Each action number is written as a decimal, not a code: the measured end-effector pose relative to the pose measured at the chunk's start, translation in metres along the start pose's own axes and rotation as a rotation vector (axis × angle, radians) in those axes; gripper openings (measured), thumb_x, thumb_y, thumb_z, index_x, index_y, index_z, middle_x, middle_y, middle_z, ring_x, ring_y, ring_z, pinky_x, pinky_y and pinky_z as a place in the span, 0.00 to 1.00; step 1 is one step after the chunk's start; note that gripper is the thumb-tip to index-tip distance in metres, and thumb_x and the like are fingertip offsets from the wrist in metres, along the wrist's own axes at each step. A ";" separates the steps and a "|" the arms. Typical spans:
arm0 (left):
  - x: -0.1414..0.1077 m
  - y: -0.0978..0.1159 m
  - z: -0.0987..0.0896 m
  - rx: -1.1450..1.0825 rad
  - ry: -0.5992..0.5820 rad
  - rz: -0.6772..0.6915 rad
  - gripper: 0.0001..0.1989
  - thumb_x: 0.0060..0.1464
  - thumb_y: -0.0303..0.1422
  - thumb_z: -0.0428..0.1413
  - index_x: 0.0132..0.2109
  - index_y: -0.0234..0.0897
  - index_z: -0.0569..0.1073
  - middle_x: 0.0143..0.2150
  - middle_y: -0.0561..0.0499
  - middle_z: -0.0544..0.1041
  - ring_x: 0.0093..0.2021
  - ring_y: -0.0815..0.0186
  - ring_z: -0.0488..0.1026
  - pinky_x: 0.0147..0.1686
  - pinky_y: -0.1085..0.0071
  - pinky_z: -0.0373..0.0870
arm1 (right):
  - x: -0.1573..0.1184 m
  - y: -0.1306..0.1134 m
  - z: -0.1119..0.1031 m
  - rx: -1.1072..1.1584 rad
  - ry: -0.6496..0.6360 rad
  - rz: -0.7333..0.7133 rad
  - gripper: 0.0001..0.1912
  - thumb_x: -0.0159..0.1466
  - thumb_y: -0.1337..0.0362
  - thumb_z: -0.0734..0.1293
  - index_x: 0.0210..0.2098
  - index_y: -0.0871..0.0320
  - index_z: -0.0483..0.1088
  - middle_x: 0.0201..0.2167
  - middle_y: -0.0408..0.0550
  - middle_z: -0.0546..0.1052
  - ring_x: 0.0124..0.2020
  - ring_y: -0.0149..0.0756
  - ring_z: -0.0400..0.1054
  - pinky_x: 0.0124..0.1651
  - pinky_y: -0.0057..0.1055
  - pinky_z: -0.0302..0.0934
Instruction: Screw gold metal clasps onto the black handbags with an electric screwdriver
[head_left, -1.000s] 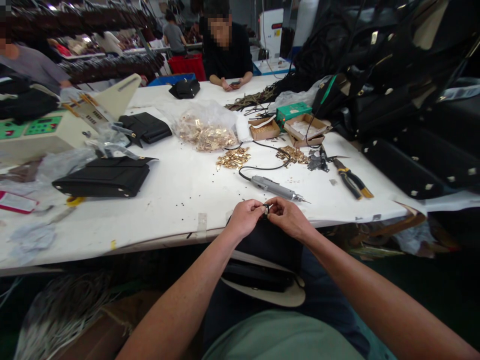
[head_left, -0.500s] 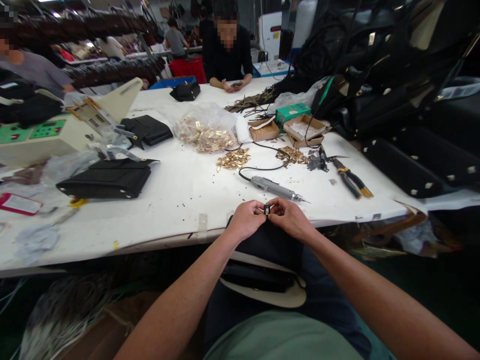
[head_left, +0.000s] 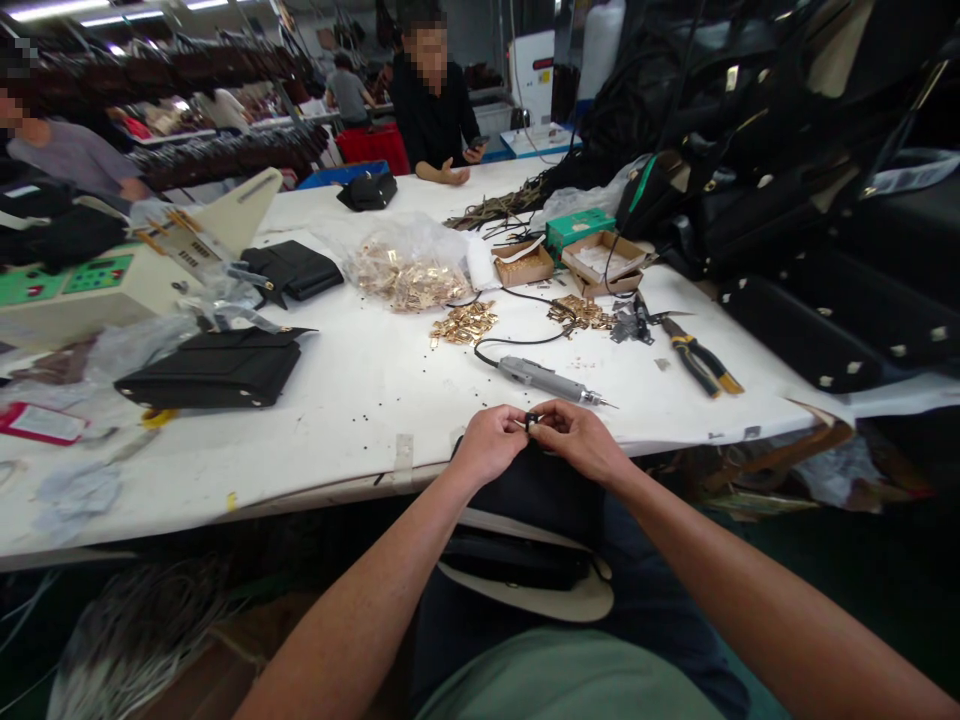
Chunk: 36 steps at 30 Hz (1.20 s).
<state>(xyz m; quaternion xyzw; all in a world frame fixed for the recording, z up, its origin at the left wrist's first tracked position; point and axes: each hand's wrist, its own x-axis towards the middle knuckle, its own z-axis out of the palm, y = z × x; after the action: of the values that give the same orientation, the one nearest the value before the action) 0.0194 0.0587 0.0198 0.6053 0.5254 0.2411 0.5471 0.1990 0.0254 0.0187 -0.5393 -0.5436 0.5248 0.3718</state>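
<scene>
My left hand (head_left: 491, 442) and my right hand (head_left: 579, 438) meet at the table's near edge, thumbs and fingers pinched from either side on a small black tab (head_left: 532, 421). Whether the tab joins the bag below cannot be made out. Under the hands, a black bag (head_left: 544, 490) with a pale-edged flap rests on my lap against the edge. Just beyond them lies a grey electric screwdriver (head_left: 546, 378), its bit pointing right and its cord curling back. Farther off are two piles of gold-coloured metal fittings (head_left: 463, 323).
Pliers (head_left: 705, 362) with black and yellow handles lie to the right. Small cardboard boxes (head_left: 523, 264) and a clear bag of fittings (head_left: 409, 270) stand behind. Black bags (head_left: 217, 366) lie on the left beside a machine (head_left: 97, 290). A person (head_left: 431, 110) sits across the white table (head_left: 337, 430).
The tab has turned slightly between my fingers, so its light metal face shows less. Across the table, the person has leaned left and moved one hand off the phone.
</scene>
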 end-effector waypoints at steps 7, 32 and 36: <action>-0.003 0.003 -0.002 0.013 0.014 0.021 0.19 0.46 0.26 0.58 0.48 0.34 0.76 0.28 0.55 0.78 0.24 0.70 0.70 0.27 0.75 0.61 | 0.003 -0.001 -0.001 0.134 0.002 0.051 0.15 0.62 0.56 0.69 0.42 0.60 0.76 0.27 0.42 0.75 0.27 0.30 0.68 0.32 0.28 0.61; -0.171 0.053 -0.008 0.684 -0.406 0.548 0.08 0.59 0.35 0.60 0.45 0.47 0.81 0.42 0.49 0.82 0.45 0.56 0.78 0.48 0.67 0.68 | -0.150 -0.097 0.015 0.157 -0.352 0.056 0.10 0.62 0.56 0.71 0.35 0.57 0.77 0.29 0.46 0.78 0.30 0.36 0.70 0.35 0.31 0.63; -0.167 0.052 -0.012 0.492 -0.574 0.387 0.09 0.60 0.38 0.59 0.46 0.46 0.81 0.38 0.53 0.81 0.38 0.61 0.77 0.40 0.71 0.69 | -0.150 -0.102 0.014 0.182 -0.337 0.090 0.11 0.61 0.56 0.72 0.35 0.58 0.77 0.29 0.46 0.78 0.30 0.35 0.70 0.34 0.31 0.64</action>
<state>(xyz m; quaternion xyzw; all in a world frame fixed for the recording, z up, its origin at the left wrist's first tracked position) -0.0274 -0.0790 0.1179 0.8481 0.2702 0.0283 0.4550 0.1864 -0.1105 0.1397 -0.4318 -0.5236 0.6708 0.2990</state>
